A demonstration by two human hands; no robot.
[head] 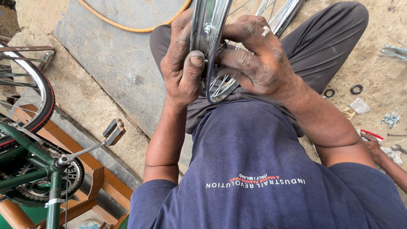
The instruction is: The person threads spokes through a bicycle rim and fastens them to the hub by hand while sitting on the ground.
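Observation:
A shiny chrome bicycle wheel rim [208, 25] with thin spokes stands on edge over my lap. My left hand [181, 63] grips the rim from the left, thumb pressed on its inner channel. My right hand [254, 57] wraps the rim from the right, fingers reaching in among the spokes [218, 87] near the rim's lower edge. What the fingertips pinch there is hidden. I sit in dark trousers and a navy shirt.
A green bicycle [29, 165] with pedal [114, 131], chainring and red-lined tyre [44, 97] stands at left. An orange hose [127, 26] lies on a grey slab. Right: black rubber rings [356, 89], loose spokes [392, 51], small metal parts [390, 119], a spanner [398, 148], another person's hand [373, 144].

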